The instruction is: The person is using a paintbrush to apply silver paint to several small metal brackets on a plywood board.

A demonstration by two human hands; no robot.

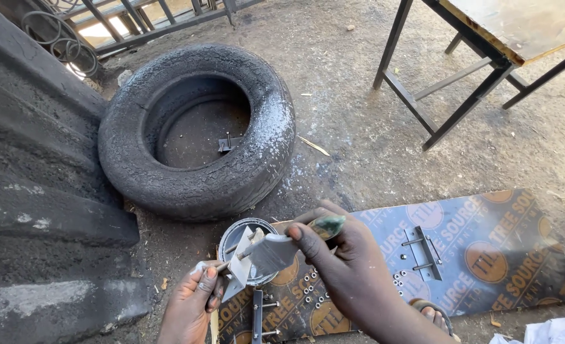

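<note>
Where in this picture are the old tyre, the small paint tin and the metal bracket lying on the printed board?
Old tyre (266, 137): head view, on its paint-speckled right sidewall.
Small paint tin (228, 232): head view, on its upper left rim.
Metal bracket (426, 253): head view, on the flat plate's middle.

rough open-air metal workshop: bare dirt floor (359, 127) strewn with scraps, worn paint-flecked tyre (196, 130) lying flat, welded steel-framed counter (486, 57), coiled wire (62, 38) by iron bars, small metal brackets (422, 251) and nuts spread on a printed board (486, 255).
</note>
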